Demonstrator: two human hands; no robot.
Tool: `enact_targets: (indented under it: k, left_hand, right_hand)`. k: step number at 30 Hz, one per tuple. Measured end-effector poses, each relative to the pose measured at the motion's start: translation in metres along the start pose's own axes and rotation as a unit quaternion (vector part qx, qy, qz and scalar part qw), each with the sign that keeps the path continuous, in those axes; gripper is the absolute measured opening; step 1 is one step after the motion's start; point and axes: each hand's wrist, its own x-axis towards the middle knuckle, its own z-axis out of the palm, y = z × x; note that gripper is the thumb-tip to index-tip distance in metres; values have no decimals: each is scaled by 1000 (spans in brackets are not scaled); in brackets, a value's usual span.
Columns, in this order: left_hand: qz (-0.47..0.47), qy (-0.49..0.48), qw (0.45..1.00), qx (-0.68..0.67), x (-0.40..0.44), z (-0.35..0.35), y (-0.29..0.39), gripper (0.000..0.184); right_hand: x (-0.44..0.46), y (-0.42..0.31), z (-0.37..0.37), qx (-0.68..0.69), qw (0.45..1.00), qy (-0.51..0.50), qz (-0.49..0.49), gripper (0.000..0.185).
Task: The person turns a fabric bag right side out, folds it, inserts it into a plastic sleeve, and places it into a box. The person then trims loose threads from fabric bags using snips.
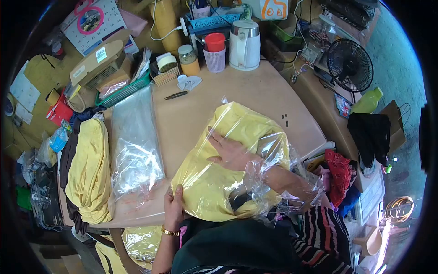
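A folded yellow garment [205, 182] lies inside a clear plastic bag [269, 148] at the table's front edge. My right hand [232, 153] reaches into the bag through its crumpled right end. Its fingers are stretched flat on the yellow cloth, under the film. My left hand [174, 201], with a gold watch at the wrist, pinches the bag's lower left corner, thumb on top. To the left is a stack of flat clear bags [137, 150]. Beyond it a pile of yellow garments [89, 171] rests on dark cloth.
Small scissors [176, 95] lie behind the bag. A white kettle [244, 45], a lilac basket [214, 59] with a red container, and a jar [188, 60] line the back. A black fan [350, 65] stands at right. Below the table's left front is another bagged yellow garment [141, 242].
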Motion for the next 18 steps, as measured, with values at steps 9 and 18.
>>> enact_targets:
  k: [9, 18]
  left_hand:
    - [42, 18, 995, 91, -16, 2, -3, 28]
    - [145, 72, 796, 584, -23, -4, 138, 16]
  right_hand:
    - [29, 28, -34, -282, 958, 9, 47, 86]
    - [36, 24, -27, -295, 954, -13, 47, 85]
